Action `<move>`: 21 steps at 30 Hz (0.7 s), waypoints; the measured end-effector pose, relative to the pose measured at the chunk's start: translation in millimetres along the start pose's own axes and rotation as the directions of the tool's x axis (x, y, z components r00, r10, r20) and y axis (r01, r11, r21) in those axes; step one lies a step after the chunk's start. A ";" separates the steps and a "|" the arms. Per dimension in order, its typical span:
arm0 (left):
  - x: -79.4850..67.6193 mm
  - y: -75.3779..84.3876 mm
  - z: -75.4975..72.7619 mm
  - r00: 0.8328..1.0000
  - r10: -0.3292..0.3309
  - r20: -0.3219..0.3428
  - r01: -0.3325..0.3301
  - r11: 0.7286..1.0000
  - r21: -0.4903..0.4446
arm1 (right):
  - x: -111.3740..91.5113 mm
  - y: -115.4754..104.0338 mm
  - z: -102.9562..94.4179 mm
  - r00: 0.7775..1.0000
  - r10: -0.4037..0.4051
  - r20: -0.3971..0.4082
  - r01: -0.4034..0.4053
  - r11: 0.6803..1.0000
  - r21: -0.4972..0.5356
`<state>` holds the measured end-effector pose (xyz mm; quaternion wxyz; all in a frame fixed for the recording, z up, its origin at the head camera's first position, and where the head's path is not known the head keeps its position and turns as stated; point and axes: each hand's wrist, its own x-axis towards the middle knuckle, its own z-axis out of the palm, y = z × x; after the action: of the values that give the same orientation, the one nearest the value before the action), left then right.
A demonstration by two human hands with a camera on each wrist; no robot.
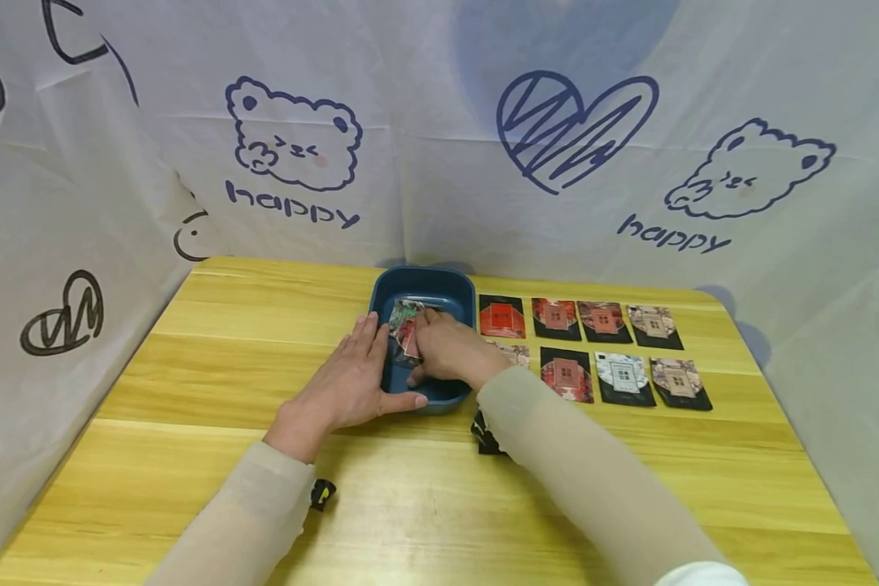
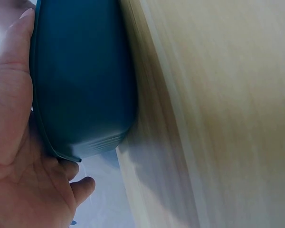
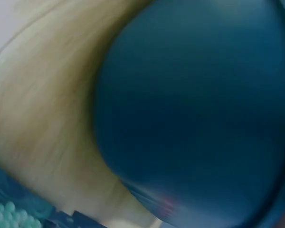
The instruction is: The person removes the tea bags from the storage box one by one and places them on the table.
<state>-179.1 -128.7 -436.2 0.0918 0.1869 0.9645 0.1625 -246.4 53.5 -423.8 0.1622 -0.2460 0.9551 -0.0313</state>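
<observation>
A dark blue plastic basin (image 1: 450, 285) stands near the back of the table. My left hand (image 1: 344, 382) rests along its left rim, fingers straight and thumb over the near corner; the left wrist view shows the palm against the basin's wall (image 2: 85, 80). My right hand (image 1: 450, 346) reaches inside, fingers pointing down onto shiny square packets (image 1: 403, 334) with dark, red and green print. The thumb is spread towards the near side. The fingertips are partly hidden, so I cannot tell whether they pinch a packet. In the right wrist view the basin (image 3: 190, 109) is blurred.
Right of the basin, several flat packets lie in two rows, including a bright red one (image 1: 501, 316) and a white one (image 1: 625, 379). Partly under my right forearm is a black item (image 1: 487, 435). A white printed curtain (image 1: 432, 163) hangs behind the wooden table (image 1: 410, 488).
</observation>
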 end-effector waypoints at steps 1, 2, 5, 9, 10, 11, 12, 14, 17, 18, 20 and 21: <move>0.0 -0.1 0.2 1.000 0.000 0.000 0.000 1.000 -0.002 | 1.7 0.1 1.3 1.000 0.002 0.007 -0.002 1.000 -0.010; 0.0 -0.2 0.4 1.000 0.001 0.000 -0.001 1.000 -0.005 | 3.3 0.3 2.5 1.000 0.004 0.013 -0.003 1.000 -0.019; -0.1 -0.7 0.5 1.000 0.003 -0.003 -0.003 1.000 -0.009 | 7.1 0.5 4.4 1.000 0.006 0.020 -0.005 0.999 -0.042; -0.3 -0.5 0.1 1.000 0.004 -0.006 -0.004 1.000 -0.010 | 9.8 -0.1 3.9 1.000 0.019 0.025 -0.018 0.999 -0.040; -0.3 -0.4 -0.1 1.000 0.005 -0.007 -0.005 1.000 -0.010 | 10.1 -0.3 3.6 0.999 0.024 0.025 -0.023 0.999 -0.039; -0.3 -0.3 0.0 1.000 0.005 -0.006 -0.005 1.000 -0.010 | 10.3 -0.5 3.2 0.999 0.028 0.027 -0.027 0.999 -0.038; -0.2 -0.2 0.0 1.000 0.006 -0.005 -0.006 1.000 -0.008 | 10.7 -0.7 3.1 0.999 0.032 0.028 -0.031 0.999 -0.038; -0.1 -0.3 -0.2 1.000 0.009 -0.007 -0.009 1.000 -0.005 | 11.0 -0.9 3.0 0.999 0.038 0.027 -0.037 0.999 -0.034; -0.1 -0.4 0.0 1.000 0.011 -0.009 -0.011 1.000 -0.003 | 11.6 -0.7 2.7 0.999 0.042 0.025 -0.041 0.999 -0.022; -0.1 -0.5 0.1 1.000 0.011 -0.009 -0.011 1.000 -0.002 | 11.8 -0.4 2.7 0.999 0.041 0.025 -0.040 0.999 -0.017; -0.1 -0.6 0.4 1.000 0.011 -0.010 -0.011 1.000 -0.004 | 11.8 0.0 2.6 0.999 0.037 0.031 -0.036 0.999 -0.007; 0.0 -0.6 0.8 1.000 0.011 -0.010 -0.011 1.000 -0.004 | 11.9 0.3 2.4 0.999 0.034 0.034 -0.033 0.999 -0.004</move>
<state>-179.1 -129.0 -437.1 0.0863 0.1910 0.9636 0.1660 -255.6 48.1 -429.6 0.1785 -0.2307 0.9562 -0.0228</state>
